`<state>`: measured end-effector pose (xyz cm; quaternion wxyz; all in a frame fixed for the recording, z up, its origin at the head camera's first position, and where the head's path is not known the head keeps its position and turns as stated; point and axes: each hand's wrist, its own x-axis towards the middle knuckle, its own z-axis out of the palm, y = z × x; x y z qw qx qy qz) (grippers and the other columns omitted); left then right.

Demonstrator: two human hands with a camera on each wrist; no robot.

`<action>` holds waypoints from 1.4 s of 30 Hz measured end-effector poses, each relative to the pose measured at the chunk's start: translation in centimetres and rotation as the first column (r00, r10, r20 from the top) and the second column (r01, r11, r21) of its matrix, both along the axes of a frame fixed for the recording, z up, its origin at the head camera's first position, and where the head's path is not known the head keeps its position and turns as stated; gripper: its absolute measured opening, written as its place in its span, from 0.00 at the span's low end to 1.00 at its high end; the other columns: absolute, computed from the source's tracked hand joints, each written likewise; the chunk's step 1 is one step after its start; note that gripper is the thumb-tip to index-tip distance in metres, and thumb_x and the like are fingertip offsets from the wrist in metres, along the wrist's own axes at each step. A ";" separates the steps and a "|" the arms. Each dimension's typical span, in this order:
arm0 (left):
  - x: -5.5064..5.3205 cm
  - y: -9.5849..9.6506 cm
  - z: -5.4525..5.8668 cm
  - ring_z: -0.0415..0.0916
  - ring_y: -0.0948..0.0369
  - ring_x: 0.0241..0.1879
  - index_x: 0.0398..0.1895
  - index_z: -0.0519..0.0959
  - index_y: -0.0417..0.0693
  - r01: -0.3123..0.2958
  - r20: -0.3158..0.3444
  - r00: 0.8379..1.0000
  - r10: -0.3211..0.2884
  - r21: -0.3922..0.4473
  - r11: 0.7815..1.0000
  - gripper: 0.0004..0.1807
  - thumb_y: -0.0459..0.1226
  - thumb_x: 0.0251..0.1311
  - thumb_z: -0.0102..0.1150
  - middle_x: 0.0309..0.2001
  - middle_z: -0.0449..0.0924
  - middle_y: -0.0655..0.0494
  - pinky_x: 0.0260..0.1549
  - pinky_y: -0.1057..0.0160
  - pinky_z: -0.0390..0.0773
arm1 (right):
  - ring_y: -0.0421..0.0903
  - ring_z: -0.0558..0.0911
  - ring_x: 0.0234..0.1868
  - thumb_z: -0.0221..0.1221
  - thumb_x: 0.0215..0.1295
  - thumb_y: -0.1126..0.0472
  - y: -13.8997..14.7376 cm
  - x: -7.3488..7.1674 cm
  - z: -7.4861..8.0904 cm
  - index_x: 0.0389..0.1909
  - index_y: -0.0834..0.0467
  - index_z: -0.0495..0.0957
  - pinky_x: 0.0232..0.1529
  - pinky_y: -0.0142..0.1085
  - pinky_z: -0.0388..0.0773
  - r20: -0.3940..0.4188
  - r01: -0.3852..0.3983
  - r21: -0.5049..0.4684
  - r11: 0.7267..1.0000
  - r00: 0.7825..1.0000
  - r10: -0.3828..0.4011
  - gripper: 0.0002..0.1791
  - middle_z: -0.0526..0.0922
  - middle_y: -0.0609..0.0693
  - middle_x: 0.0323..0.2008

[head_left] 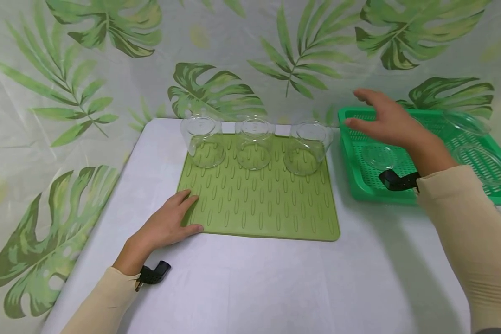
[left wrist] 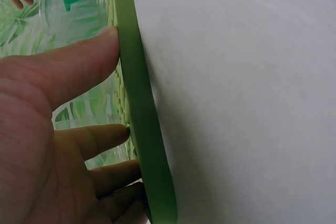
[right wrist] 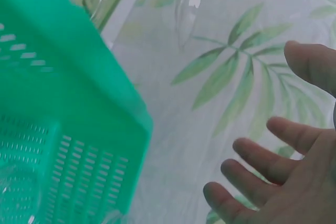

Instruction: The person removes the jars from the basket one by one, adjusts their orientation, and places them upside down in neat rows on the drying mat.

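Seemingly btwn placements: L hand [head_left: 169, 220], fingers loose, touches mat [head_left: 260, 204], 3 glasses [head_left: 253, 144] beyond; R hand [head_left: 388, 120], empty by basket [head_left: 371, 194], prob. needs lowering in.

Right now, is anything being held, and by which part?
Nothing appears held: the right hand is empty near the basket; the left hand touches the mat at its near left corner.

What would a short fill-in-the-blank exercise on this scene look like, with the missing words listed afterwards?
1. On the mat stand ____ clear glasses.
2. In the head view, the green basket is to the ____ of the mat.
3. The ____ hand touches the mat.
4. The right hand is holding ____.

Missing words: three; right; left; nothing.
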<state>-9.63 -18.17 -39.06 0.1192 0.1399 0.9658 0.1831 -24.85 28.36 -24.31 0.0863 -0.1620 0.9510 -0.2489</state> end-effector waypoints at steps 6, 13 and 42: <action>0.0 0.0 0.1 0.48 0.45 0.70 0.69 0.56 0.44 -0.007 -0.007 1.000 0.007 0.001 1.000 0.44 0.54 0.53 0.59 0.71 0.49 0.42 0.62 0.44 0.60 | 0.68 0.55 0.66 0.47 0.65 0.43 1.6 0.1 0.0 0.69 0.55 0.52 0.55 0.65 0.56 -0.034 0.040 0.056 0.998 0.999 -0.038 0.36 0.51 0.62 0.70; -0.1 0.1 -0.1 0.48 0.44 0.69 0.68 0.56 0.44 -0.006 -0.007 1.000 0.006 -0.008 1.000 0.44 0.54 0.53 0.59 0.70 0.49 0.41 0.63 0.44 0.60 | 0.70 0.53 0.65 0.47 0.65 0.43 4.2 -0.3 -0.3 0.70 0.57 0.50 0.54 0.66 0.54 -0.013 0.097 0.069 0.993 0.995 -0.096 0.38 0.49 0.65 0.70; -0.1 0.0 -0.1 0.48 0.45 0.70 0.68 0.56 0.44 0.000 -0.018 1.000 -0.001 -0.010 1.000 0.44 0.55 0.53 0.59 0.70 0.49 0.43 0.62 0.44 0.60 | 0.74 0.35 0.67 0.54 0.58 0.39 10.7 -1.8 -3.1 0.70 0.60 0.25 0.54 0.71 0.49 0.139 0.243 0.142 0.960 0.955 -0.262 0.58 0.25 0.69 0.69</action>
